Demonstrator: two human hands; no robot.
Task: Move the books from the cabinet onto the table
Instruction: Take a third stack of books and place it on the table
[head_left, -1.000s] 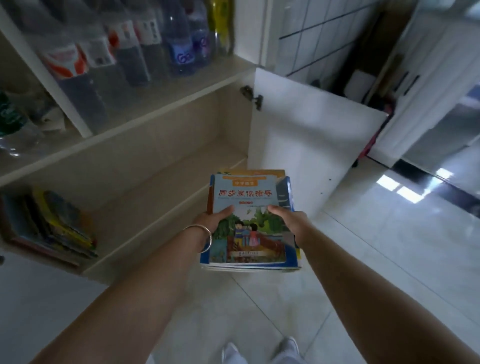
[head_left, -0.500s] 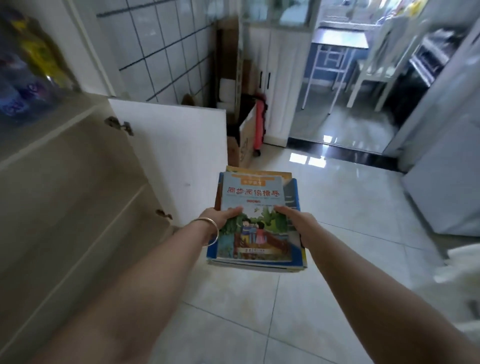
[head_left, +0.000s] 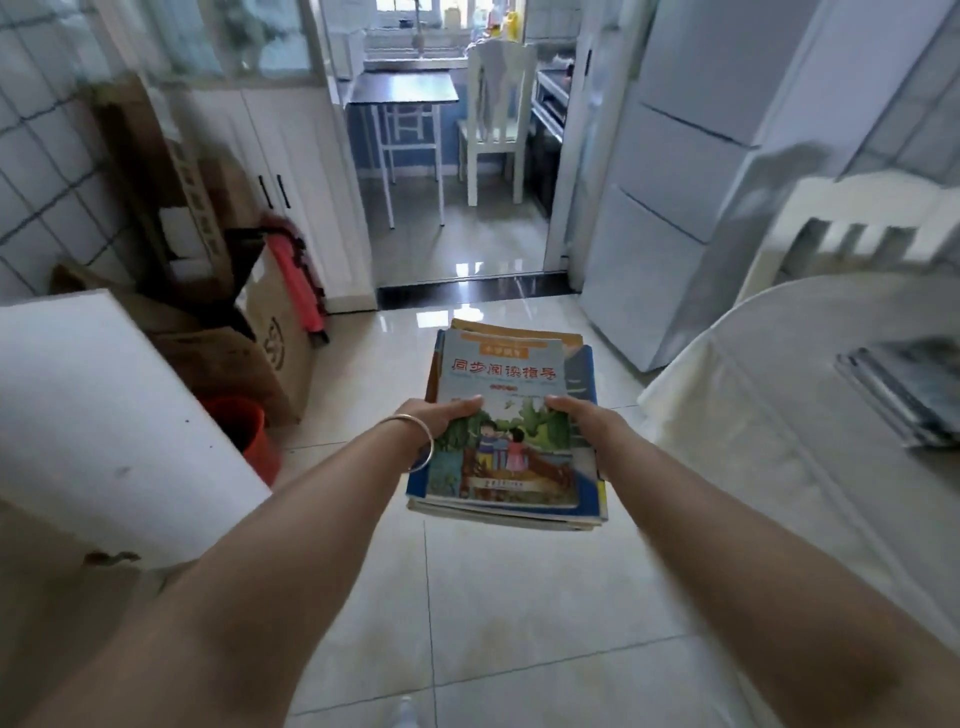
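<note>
I carry a stack of books (head_left: 506, 395) above the tiled floor, its top cover blue with red characters and a picture of two children. My left hand (head_left: 439, 418) grips the stack's left edge, thumb on the cover, a bangle on the wrist. My right hand (head_left: 579, 415) grips the right edge the same way. At the right stands the round table (head_left: 779, 415) under a white cloth, with a few books (head_left: 909, 389) lying on it. The cabinet's open white door (head_left: 104, 426) is at the left.
Cardboard boxes (head_left: 244, 343) and an orange bucket (head_left: 249, 431) stand by the left wall. A white fridge (head_left: 675, 182) is ahead on the right, with a white chair (head_left: 857, 228) behind the table. A doorway ahead leads to a room with a dark table and chair.
The view has swung right, away from the cabinet shelves. The table with its books has come into view at the right. Both hands keep the same grip on the stack.
</note>
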